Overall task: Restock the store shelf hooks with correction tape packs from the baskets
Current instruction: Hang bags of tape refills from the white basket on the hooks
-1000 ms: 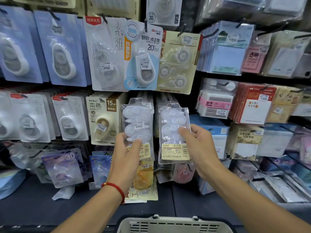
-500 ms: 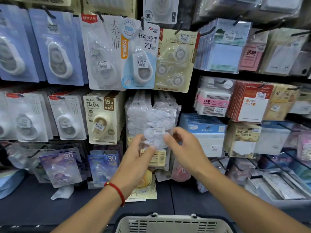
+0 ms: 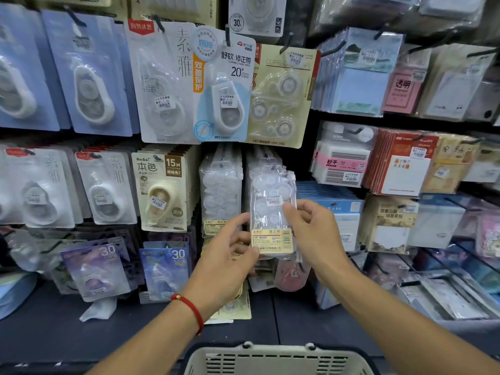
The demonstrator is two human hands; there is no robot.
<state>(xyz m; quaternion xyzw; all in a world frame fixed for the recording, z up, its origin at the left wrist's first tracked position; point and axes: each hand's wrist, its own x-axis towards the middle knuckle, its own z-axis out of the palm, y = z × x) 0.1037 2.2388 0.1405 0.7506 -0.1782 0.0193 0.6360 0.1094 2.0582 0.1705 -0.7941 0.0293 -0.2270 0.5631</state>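
Fingers (image 3: pixel 290 212) of the right hand (image 3: pixel 315 234) pinch the right edge of a clear correction tape pack (image 3: pixel 272 209), while the left hand (image 3: pixel 227 255) grips its lower left corner by the yellow label. Held upright, the pack sits in front of a hanging row of like packs (image 3: pixel 220 188) on the shelf hooks. A grey basket (image 3: pixel 273 359) sits below, at the bottom edge.
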